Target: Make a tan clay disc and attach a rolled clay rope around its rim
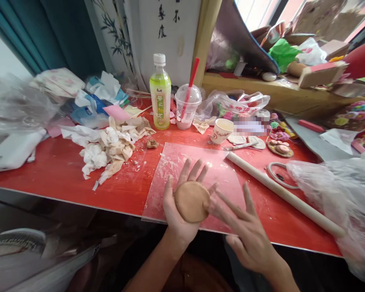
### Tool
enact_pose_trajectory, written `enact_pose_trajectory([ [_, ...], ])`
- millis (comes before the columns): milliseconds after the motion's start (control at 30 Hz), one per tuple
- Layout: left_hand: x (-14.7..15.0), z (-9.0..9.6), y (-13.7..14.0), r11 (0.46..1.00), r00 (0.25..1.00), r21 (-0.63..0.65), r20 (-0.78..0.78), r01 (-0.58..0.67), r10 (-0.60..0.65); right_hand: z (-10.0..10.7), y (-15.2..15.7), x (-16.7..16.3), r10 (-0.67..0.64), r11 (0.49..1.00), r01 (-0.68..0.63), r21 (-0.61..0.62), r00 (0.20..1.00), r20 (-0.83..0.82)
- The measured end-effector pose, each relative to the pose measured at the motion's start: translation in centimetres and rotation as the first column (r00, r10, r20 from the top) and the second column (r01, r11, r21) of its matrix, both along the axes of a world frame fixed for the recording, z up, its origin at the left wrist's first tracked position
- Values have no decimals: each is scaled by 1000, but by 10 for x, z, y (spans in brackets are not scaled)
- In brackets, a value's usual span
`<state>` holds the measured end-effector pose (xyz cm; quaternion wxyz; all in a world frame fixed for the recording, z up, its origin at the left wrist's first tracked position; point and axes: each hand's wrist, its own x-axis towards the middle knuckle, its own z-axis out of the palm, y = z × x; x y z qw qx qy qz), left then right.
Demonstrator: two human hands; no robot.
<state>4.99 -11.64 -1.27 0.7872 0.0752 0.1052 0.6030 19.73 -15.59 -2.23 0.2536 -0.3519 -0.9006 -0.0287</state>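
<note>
A flat round disc of brown clay (192,202) rests on the upturned palm of my left hand (180,228), whose fingers stretch away behind it. The thumb lies along the disc's left side. At the disc's right edge, fingertips of my right hand (250,232) touch it, partly blurred, and that hand's fingers are spread with nothing held. Both hands are above the near part of a clear plastic sheet (173,162) on the red table (115,202). A long pale rolling rod (286,194) lies diagonally right of the sheet.
Crumpled tissues (109,148) and a small brown lump (152,143) lie to the left. Behind the sheet stand a drink bottle (160,97), a lidded cup with a straw (187,109) and a paper cup (221,132). Plastic bags (331,194) crowd the right.
</note>
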Motion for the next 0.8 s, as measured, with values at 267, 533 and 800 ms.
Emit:
enact_pose_trajectory([
  [267,-1,-2,-1,999,999,30,32,31,-32,1,18,-22,-93,995,92,42,996,3],
  [533,-1,-3,-2,998,999,56,39,24,-26,4,-6,-13,94,994,-97,39,992,81],
  [800,-2,-1,-1,1000,995,21,95,12,-14,7,20,-12,-94,993,90,83,994,49],
])
